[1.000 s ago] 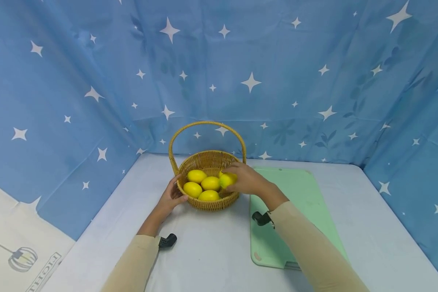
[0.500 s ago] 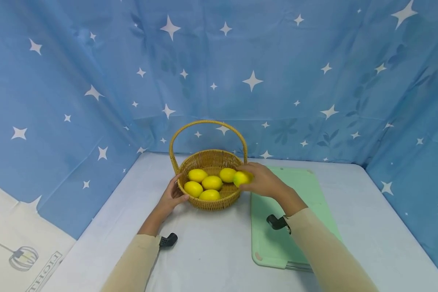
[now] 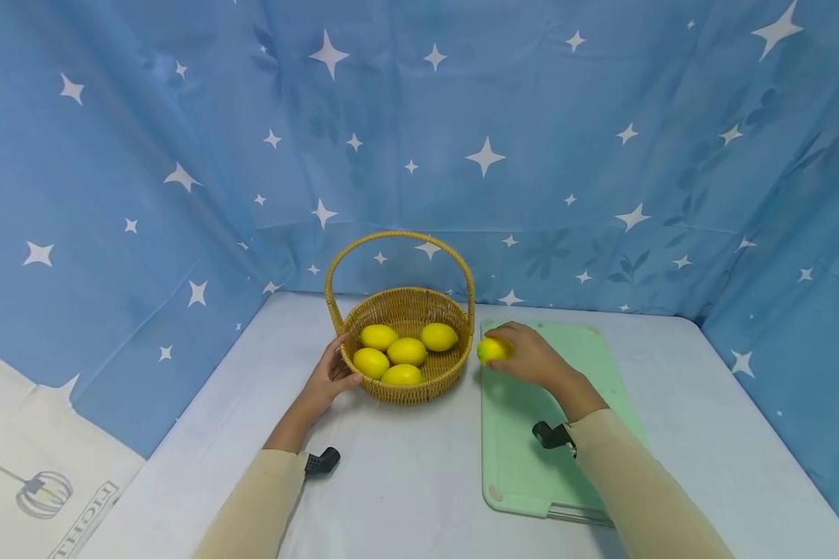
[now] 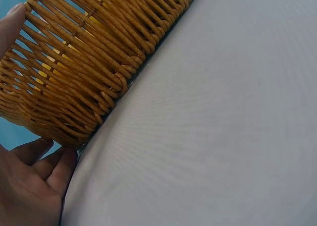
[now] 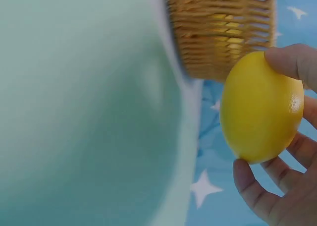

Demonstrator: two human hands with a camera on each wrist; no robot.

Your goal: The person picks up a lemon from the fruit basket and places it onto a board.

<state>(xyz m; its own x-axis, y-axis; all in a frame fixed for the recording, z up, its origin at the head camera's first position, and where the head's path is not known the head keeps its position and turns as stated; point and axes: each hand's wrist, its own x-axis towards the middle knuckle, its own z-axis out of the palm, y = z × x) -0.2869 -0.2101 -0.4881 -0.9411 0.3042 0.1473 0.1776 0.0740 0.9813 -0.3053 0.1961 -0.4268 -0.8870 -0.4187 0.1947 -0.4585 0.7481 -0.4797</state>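
Observation:
A yellow lemon (image 3: 492, 351) hangs above the green cutting board (image 3: 524, 466), just right of the basket. My right hand (image 3: 531, 357) pinches it between thumb and fingertips, as the right wrist view shows with the lemon (image 5: 261, 108) large and near. The wicker basket (image 3: 409, 394) with a tall arched handle stands on the table and holds several lemons (image 3: 406, 352). At its left side my left hand (image 3: 325, 382) grips the wall, thumb toward the front and fingers round the far side. In the left wrist view those fingers (image 4: 58, 170) touch the basket low down.
White cloth covers the table (image 3: 391, 497). A blue curtain (image 3: 419, 155) with white stars hangs behind and along both sides. The cutting board lies right of the basket, partly under my right forearm. A small black camera (image 3: 551, 435) sits at the right wrist.
My right hand has lifted the lemon out of the basket and carried it right, over the cutting board. The left hand and the basket have stayed in place.

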